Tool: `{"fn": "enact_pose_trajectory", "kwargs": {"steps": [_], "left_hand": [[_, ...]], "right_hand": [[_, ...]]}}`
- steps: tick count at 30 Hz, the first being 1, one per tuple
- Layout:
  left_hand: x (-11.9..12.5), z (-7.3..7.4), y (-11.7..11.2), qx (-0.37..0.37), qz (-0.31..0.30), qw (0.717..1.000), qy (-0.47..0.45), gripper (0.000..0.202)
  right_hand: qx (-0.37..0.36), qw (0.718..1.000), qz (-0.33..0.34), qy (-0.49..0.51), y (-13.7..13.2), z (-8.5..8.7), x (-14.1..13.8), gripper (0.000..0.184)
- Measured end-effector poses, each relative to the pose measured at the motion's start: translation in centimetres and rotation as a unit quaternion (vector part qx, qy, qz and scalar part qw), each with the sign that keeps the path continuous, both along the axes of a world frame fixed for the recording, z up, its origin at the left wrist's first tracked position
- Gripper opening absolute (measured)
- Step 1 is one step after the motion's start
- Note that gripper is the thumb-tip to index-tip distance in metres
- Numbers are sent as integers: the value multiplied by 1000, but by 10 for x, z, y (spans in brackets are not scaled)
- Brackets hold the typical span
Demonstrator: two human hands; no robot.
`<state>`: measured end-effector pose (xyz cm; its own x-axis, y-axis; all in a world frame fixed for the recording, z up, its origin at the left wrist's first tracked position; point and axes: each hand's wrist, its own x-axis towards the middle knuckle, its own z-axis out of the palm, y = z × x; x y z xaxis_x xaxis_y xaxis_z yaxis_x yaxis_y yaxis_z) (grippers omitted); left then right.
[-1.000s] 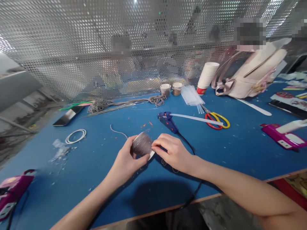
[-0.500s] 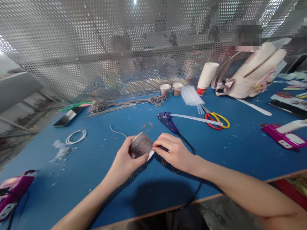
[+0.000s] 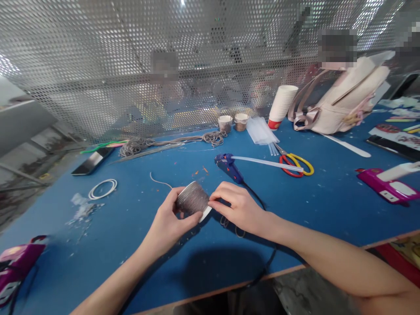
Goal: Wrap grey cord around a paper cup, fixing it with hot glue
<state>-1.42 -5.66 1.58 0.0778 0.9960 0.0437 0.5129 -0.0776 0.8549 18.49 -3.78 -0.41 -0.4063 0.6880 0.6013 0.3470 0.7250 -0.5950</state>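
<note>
My left hand (image 3: 172, 218) is closed around a paper cup (image 3: 193, 197) wound with grey-brown cord. The cup lies tilted on its side, and a strip of bare white (image 3: 205, 214) shows at its right end. At that end my right hand (image 3: 238, 205) pinches the cord, its thumb and forefinger pressed together against the wrapping. Loops of loose cord (image 3: 240, 232) hang below my right hand. A cord tail (image 3: 159, 180) sticks out past the left fingers onto the table. Beyond the hands rests a blue glue gun (image 3: 229, 167) with a long clear glue stick in it.
Scissors (image 3: 297, 165), clear glue sticks (image 3: 260, 131), two wrapped cups (image 3: 225, 124), stacked paper cups (image 3: 282, 105) and a bag (image 3: 344, 100) stand beyond. Cord bundles (image 3: 136, 146), a phone (image 3: 92, 162) and a white ring (image 3: 103, 189) lie left. Purple power strips (image 3: 385, 186) sit at the sides.
The cup has turned very slightly in my hands, with a bit more of its white end showing. Both hands keep their grip; the view has shifted a little.
</note>
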Motion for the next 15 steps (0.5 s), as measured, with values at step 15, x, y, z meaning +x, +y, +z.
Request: {"fn": "enact_pose_trajectory", "kwargs": {"steps": [15], "left_hand": [[-11, 0, 1, 20, -12, 995, -98, 24]], "right_hand": [[-201, 978, -6, 57, 1, 5, -2, 7]]}}
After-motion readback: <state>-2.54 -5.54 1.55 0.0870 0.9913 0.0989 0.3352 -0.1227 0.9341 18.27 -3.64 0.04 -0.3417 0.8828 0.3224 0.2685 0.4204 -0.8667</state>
